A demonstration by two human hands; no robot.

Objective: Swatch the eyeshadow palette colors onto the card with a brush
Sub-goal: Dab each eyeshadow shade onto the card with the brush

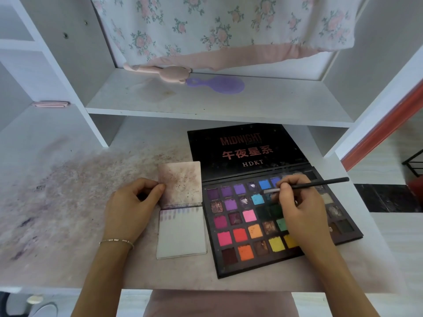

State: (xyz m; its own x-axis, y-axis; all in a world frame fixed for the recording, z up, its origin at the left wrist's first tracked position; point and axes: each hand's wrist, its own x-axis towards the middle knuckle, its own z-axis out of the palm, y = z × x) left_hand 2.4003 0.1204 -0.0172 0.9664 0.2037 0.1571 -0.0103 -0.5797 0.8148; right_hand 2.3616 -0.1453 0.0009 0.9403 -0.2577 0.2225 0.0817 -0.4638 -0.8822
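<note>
An open black eyeshadow palette lies on the desk at centre right, its pans purple, blue, pink, red, orange, yellow and green. Left of it lies a small white card pad, its stained cover flipped up, with a row of faint purple and bluish swatches along the top of the page. My left hand pinches the cover's left edge. My right hand grips a thin black brush. Its tip sits over the light blue pans in the palette's upper rows.
The white desk top is smeared with purple powder on the left. Above the desk a shelf carries a purple comb and a pink tool. Floral cloth hangs behind. A shelf divider stands at left.
</note>
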